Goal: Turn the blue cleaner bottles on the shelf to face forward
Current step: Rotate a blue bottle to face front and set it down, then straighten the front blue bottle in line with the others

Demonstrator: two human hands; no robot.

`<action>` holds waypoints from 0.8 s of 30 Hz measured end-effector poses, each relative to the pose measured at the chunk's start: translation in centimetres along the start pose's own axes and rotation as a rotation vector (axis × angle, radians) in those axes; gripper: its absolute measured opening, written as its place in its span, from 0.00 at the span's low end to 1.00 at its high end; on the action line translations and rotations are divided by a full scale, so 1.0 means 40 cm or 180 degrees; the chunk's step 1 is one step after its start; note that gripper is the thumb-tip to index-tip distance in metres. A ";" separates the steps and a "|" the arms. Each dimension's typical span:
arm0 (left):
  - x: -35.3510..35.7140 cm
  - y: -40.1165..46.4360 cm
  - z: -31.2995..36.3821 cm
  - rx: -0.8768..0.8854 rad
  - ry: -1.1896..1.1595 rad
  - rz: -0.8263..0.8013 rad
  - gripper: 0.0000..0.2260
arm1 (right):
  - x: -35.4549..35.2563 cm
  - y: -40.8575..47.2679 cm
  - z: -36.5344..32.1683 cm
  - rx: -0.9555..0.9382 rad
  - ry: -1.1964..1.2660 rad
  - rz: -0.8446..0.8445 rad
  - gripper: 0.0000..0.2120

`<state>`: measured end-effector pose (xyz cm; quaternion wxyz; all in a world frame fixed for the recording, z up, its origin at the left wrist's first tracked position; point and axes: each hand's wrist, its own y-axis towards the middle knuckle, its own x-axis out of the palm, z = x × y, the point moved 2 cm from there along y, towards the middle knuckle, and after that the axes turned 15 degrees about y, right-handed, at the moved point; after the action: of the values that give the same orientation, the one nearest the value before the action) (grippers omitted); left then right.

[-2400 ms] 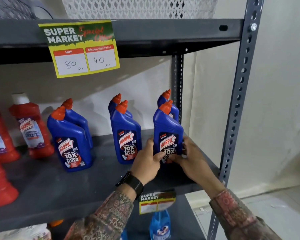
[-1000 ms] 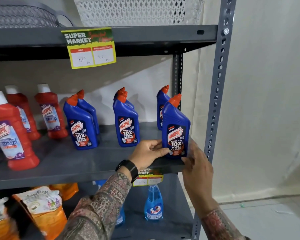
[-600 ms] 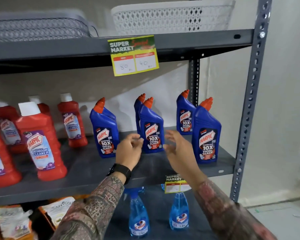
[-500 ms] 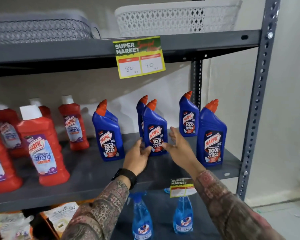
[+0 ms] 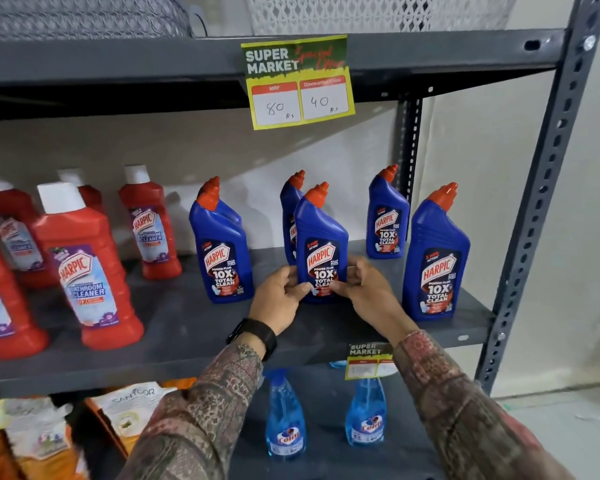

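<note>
Left hand: is gripping the mid bottle low on its left edge, fingers curled against the side and thumb reaching onto the label's lower corner.
Right hand: is gripping the same bottle low on its right edge, fingers curled round it.
Mid bottle: is standing upright on the shelf, between the left bottle and the right bottle, its label showing almost square to the front.
Step, as judged: the person is squaring this bottle's label to the shelf edge.
Doing it well: keeping the base flat on the shelf and twisting from low down with both hands, in small turns, then stopping once the label is lying parallel to the shelf's front edge.
Watching for: the rear bottle is standing just behind. Whether the two are touching cannot be told, so any push backward is risking a knock. The shape is tall and narrow, so pressure higher up is likely tipping it.
Neighbours: the left, right and back-right bottle are showing their labels forward. The rear bottle is mostly hidden, so its facing is unclear.
</note>
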<state>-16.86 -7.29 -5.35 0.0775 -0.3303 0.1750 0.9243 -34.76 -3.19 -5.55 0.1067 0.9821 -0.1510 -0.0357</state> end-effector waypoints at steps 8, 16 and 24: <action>-0.021 -0.086 -0.003 0.0219 0.0230 0.0030 0.14 | -0.016 -0.093 0.010 -0.0327 -0.0109 -0.0029 0.20; -0.032 -0.114 -0.007 0.0307 -0.0139 -0.0079 0.23 | -0.025 -0.127 0.008 -0.0455 -0.0011 0.0030 0.25; -0.044 -0.114 -0.018 0.0148 -0.0528 0.0009 0.25 | -0.016 -0.124 0.002 -0.0512 -0.0085 -0.0043 0.23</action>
<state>-13.91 -3.38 -5.99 0.0979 -0.2505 0.1898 0.9443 -33.95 1.61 -6.68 0.1829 0.9708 -0.1424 -0.0614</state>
